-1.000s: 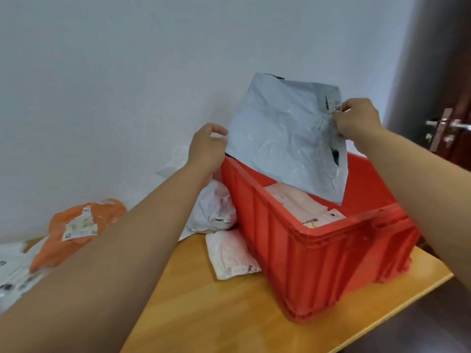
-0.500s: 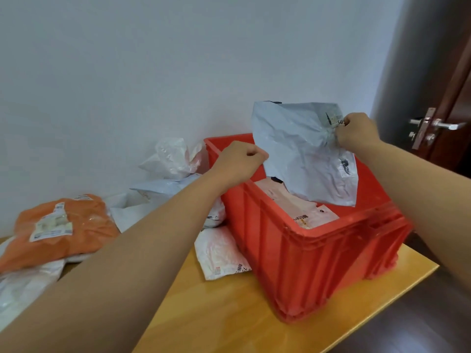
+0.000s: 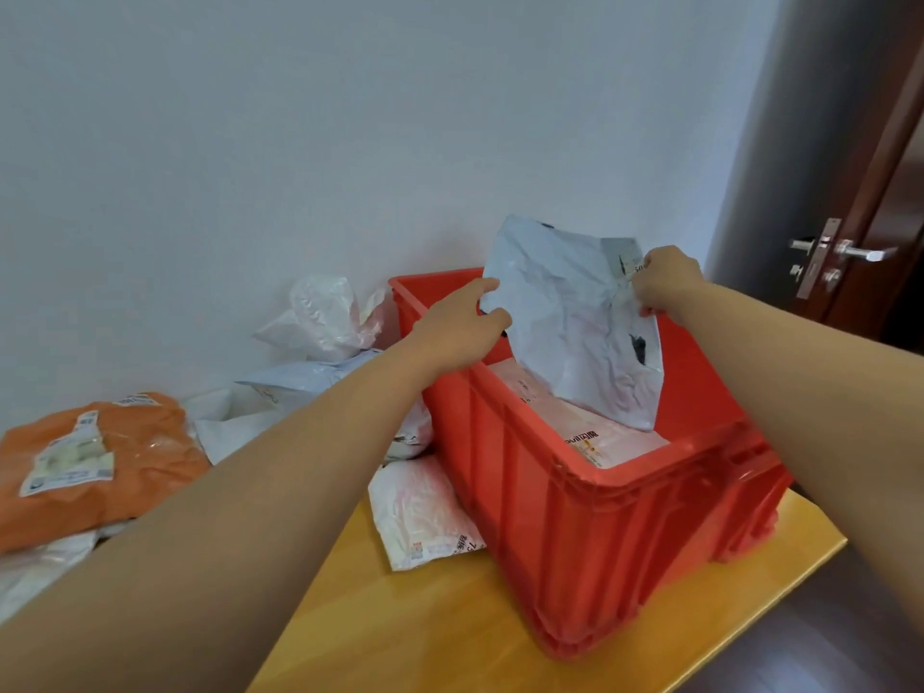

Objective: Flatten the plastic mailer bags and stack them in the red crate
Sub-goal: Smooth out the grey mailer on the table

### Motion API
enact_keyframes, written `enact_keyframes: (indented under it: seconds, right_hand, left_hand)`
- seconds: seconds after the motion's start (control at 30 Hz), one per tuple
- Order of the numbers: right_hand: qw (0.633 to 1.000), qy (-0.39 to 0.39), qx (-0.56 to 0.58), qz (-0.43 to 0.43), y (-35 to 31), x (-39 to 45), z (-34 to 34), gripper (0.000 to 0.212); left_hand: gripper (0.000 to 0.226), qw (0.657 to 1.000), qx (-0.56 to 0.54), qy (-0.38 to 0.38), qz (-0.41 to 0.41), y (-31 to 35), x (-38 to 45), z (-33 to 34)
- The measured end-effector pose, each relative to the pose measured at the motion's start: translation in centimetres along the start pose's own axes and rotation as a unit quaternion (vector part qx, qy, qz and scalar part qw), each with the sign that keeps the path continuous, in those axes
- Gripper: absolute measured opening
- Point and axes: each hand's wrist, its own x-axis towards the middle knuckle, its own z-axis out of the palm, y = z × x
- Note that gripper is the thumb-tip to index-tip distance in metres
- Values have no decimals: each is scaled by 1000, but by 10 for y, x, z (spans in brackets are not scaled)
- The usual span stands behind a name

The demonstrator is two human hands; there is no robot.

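Grey mailer bag (image 3: pixel 575 332) hung upright over the red crate (image 3: pixel 575 517), lower edge on stacked bags, for spreading; right hand (image 3: pixel 662 282) pinched its top corner, left hand (image 3: pixel 462 320) gripped the opposite edge

Grey mailer (image 3: pixel 575 332) hangs over the red crate (image 3: pixel 590 532) mouth, blocking entry from above

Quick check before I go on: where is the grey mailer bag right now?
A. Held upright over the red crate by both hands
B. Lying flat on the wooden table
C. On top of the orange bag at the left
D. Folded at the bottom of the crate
A: the grey mailer bag stands upright over the red crate, with the left hand on its left edge and the right hand pinching its upper right corner.
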Motion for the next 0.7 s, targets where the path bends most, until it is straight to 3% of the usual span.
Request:
enact_keyframes:
  seconds: [0.17, 0.37, 0.5, 0.7]
  right_hand:
    - [998, -61, 9, 22, -2, 18, 19, 14]
    - [986, -161, -41, 6, 8, 37, 47, 19]
    - [971, -206, -108, -49, 10, 53, 65, 27]
    - [954, -242, -147, -97, 9, 86, 92, 23]
  left_hand:
    - [79, 997, 63, 32, 10, -9, 20, 8]
    - [53, 990, 134, -19, -33, -28, 32, 20]
    - [53, 990, 138, -36, -19, -38, 43, 24]
    - [61, 978, 201, -46, -32, -43, 47, 27]
